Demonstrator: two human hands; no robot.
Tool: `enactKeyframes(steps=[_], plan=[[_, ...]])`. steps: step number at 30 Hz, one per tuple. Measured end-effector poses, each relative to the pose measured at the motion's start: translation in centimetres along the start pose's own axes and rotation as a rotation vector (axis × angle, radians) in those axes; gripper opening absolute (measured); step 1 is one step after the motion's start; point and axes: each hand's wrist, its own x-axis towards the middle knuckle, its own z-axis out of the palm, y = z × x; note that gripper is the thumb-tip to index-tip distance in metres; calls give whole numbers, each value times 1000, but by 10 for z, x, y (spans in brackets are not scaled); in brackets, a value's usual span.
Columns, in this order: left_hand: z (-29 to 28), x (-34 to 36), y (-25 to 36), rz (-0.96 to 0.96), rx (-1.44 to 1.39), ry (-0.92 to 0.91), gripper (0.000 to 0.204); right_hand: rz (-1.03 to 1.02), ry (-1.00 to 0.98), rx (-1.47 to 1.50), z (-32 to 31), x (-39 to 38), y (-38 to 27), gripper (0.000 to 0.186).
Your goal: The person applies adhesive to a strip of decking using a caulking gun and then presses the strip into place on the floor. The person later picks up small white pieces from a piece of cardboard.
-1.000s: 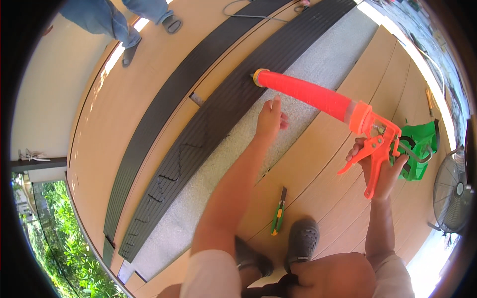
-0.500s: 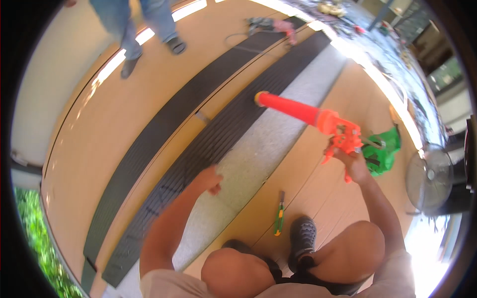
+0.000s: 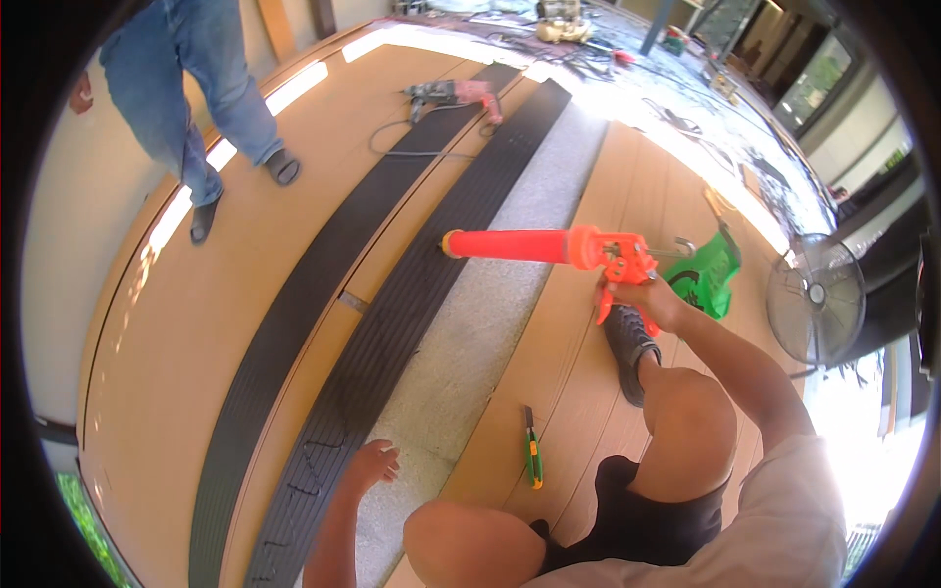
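My right hand (image 3: 642, 297) is wrapped round the grip of a red-orange caulking gun (image 3: 520, 247). Its barrel points left, with the yellow end cap over the dark ribbed board (image 3: 392, 323). Wavy dark beads (image 3: 306, 482) mark the near part of that board. My left hand (image 3: 371, 465) holds nothing, its fingers loosely bent and apart, over the joint between the board and the grey concrete strip (image 3: 490, 284). A green and yellow utility knife (image 3: 532, 453) lies on the tan decking, between my left hand and my right leg.
A second dark board (image 3: 294, 265) lies farther left. A red and grey power drill (image 3: 456, 95) with its cord rests at the far end. A person in jeans (image 3: 186, 88) stands at upper left. A green bag (image 3: 708, 274) and a fan (image 3: 816, 294) are at right.
The view has shifted, and my right foot now stands farther forward. My left hand is lower, closer to me. The caulking gun has swung nearer to level, still in my right hand.
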Motion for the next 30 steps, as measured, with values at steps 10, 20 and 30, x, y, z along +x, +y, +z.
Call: enactKeyframes(steps=[10, 20, 30], plan=[[82, 103, 281, 305, 99, 104, 29, -77, -45, 173, -111, 60, 68, 16], [308, 268, 479, 426, -1089, 296, 64, 36, -154, 243, -223, 124, 104, 14], [318, 330, 576, 498, -977, 316, 46, 61, -47, 226, -281, 189, 107, 24]])
